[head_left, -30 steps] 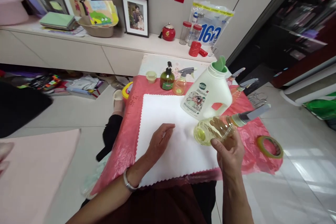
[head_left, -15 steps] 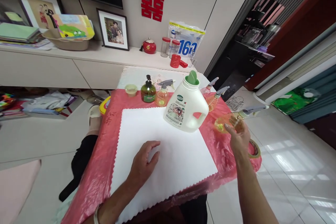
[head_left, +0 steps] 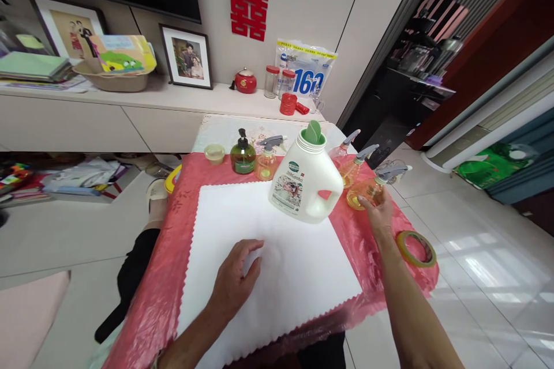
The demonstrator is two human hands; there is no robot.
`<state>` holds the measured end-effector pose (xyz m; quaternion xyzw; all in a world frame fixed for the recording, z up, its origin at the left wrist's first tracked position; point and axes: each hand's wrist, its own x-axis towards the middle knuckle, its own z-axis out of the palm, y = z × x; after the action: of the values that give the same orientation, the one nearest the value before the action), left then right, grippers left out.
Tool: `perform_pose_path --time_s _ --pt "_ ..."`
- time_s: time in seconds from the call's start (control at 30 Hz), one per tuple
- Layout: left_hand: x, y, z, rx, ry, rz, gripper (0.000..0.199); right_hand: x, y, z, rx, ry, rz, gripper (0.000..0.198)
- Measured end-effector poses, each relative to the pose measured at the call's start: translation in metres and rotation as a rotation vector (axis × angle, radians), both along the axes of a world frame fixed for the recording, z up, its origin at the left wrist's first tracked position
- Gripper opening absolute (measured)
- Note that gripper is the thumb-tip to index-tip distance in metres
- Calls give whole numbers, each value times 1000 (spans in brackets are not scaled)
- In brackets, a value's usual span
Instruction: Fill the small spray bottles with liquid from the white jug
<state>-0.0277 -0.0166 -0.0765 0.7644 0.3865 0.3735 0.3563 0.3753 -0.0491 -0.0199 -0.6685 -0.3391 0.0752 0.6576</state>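
My right hand (head_left: 379, 211) is wrapped round a clear spray bottle (head_left: 364, 189) with a grey trigger and a yellowish look, at the table's right side. Over the white scallop-edged mat (head_left: 303, 265) hovers or rests my left hand (head_left: 238, 272), fingers curved and apart, holding nothing. A white detergent jug (head_left: 298, 184) with a green spout stands upright on the mat's far part, between my hands. Beyond the mat are a green pump bottle (head_left: 243, 155), another spray bottle (head_left: 265, 162) and a small pale bowl (head_left: 214, 153).
Two more spray bottles, one pinkish (head_left: 340, 151) and one yellowish (head_left: 351, 169), stand behind the held one. A roll of tape (head_left: 416, 249) lies near the right edge of the red plastic cover (head_left: 372, 277). Behind the table runs a low cabinet (head_left: 168, 101). Someone's leg (head_left: 141, 259) shows at left.
My right hand has moved the spray bottle left, towards the other bottles, and the tape roll now shows fully. My left hand stays nearly still. The view has shifted slightly.
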Motion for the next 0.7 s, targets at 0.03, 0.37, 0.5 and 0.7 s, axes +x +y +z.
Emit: perform_pose_path --time_s 0.03,0.37,0.5,0.7 --pt "0 0 0 4 1 2 27 2 1 -1 -6 2 4 77" --pt "1 -1 5 -8 8 22 27 16 11 -15 -24 39 31 93" --pt "1 -1 4 6 -1 23 26 16 11 -19 -17 34 73 93" --pt "1 0 5 31 -4 19 25 16 11 -20 -25 -8 94 80"
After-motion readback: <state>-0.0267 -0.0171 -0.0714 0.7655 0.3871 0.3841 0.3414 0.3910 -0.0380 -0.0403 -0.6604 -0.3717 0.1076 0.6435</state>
